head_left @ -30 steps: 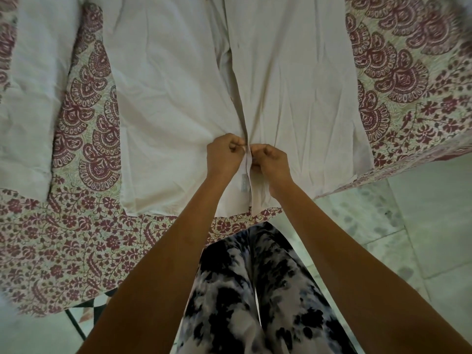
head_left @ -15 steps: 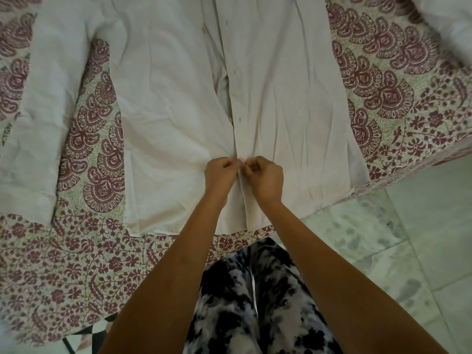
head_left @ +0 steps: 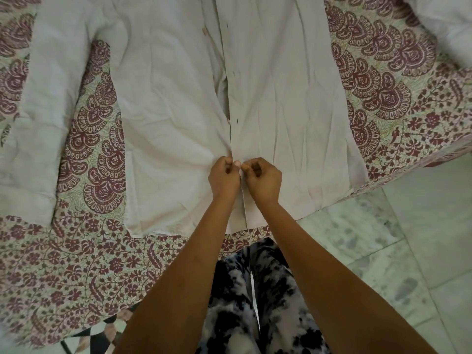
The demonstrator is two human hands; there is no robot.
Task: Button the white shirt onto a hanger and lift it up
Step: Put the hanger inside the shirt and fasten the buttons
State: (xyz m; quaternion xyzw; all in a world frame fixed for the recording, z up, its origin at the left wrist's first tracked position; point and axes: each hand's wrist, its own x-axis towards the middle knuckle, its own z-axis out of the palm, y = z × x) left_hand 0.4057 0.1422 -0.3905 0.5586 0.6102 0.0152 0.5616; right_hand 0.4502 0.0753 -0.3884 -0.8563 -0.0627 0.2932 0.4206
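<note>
The white shirt (head_left: pixel 163 103) lies spread flat on a bed, front side up, hem toward me. Its two front edges meet along the placket (head_left: pixel 231 103), where small dark buttonholes show. My left hand (head_left: pixel 224 178) pinches the left front edge near the hem. My right hand (head_left: pixel 263 178) pinches the right front edge just beside it, fingertips of both hands touching at the placket. One sleeve (head_left: pixel 33 118) stretches out at the left. No hanger is in view.
A maroon and cream patterned bedspread (head_left: pixel 84 272) covers the bed, whose edge runs diagonally at the right. Pale marbled floor tiles (head_left: pixel 408 251) lie to the right. My legs in black-and-white trousers (head_left: pixel 255 307) stand against the bed.
The camera view has tilted so the shirt sits lower in frame. Both hands stay together at the lower placket, fingers working the two edges closer.
</note>
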